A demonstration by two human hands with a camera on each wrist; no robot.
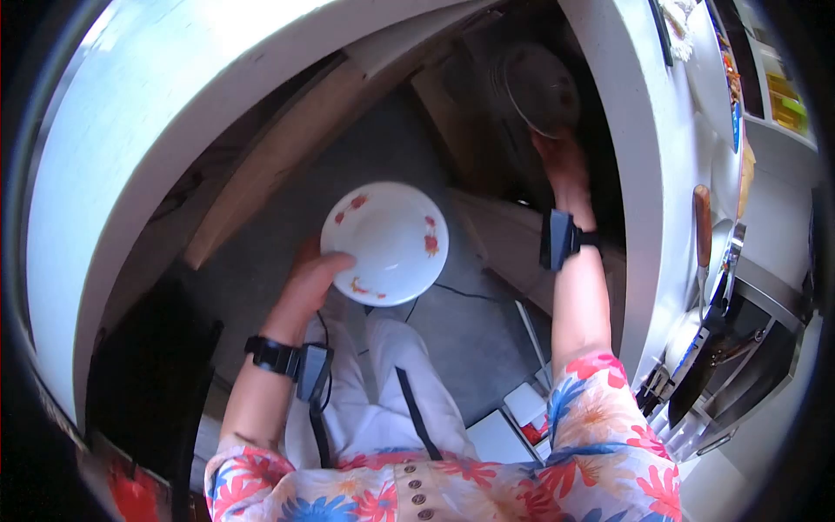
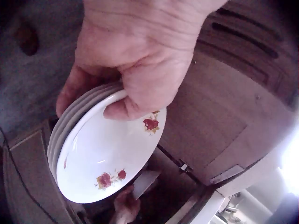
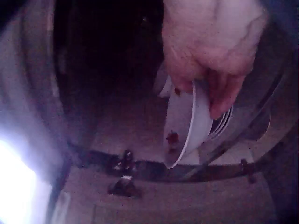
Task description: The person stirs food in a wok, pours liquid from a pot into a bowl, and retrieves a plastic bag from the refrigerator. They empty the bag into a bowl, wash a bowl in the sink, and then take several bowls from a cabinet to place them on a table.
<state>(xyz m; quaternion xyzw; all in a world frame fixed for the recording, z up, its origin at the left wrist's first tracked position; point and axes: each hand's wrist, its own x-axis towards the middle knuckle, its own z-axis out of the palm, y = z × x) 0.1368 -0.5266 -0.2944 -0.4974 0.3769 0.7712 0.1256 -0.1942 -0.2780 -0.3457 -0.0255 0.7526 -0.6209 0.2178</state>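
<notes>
My left hand grips a stack of white dishes at its edge, thumb over the top rim and fingers underneath. In the left wrist view several rims of the stack show, and the top dish bears red flowers. Reaching into the dark cabinet, my right hand pinches the rim of another white flowered dish. The right wrist view has this dish tilted on edge, thumb on one face and fingers on the other. Thin curved edges show just behind those fingers.
An open wooden cabinet door stands beyond the left hand. A white counter edge curves over the cabinet. On the counter at right lies a wooden-handled utensil. A dark cable crosses the grey floor.
</notes>
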